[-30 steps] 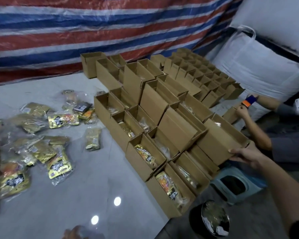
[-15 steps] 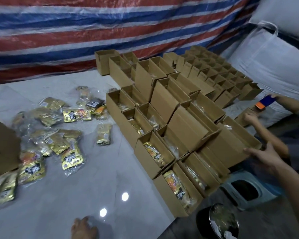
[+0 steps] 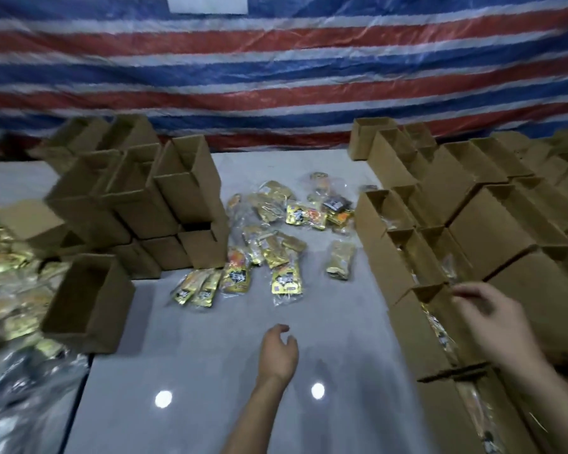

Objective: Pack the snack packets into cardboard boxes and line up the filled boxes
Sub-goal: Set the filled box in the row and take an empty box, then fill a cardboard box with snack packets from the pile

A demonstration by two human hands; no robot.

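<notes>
Several gold snack packets (image 3: 277, 237) lie scattered on the grey floor in the middle. Rows of open cardboard boxes with packets inside (image 3: 440, 257) run along the right. A stack of open boxes (image 3: 164, 198) stands at the left, with a single empty box (image 3: 86, 299) in front of it. My left hand (image 3: 277, 350) hovers over the bare floor below the packets, fingers loosely curled, holding nothing. My right hand (image 3: 495, 316) is above the nearest right-hand boxes, fingers relaxed and blurred, holding nothing.
A large heap of bagged packets (image 3: 10, 290) fills the left edge. A striped red, white and blue tarpaulin (image 3: 276, 77) hangs behind. The glossy floor (image 3: 230, 388) reflects two lights in front of me.
The view has swung left, bringing the left stack of boxes and the packet heap into sight. My right hand has left the box edge. My left hand has reached forward over the floor.
</notes>
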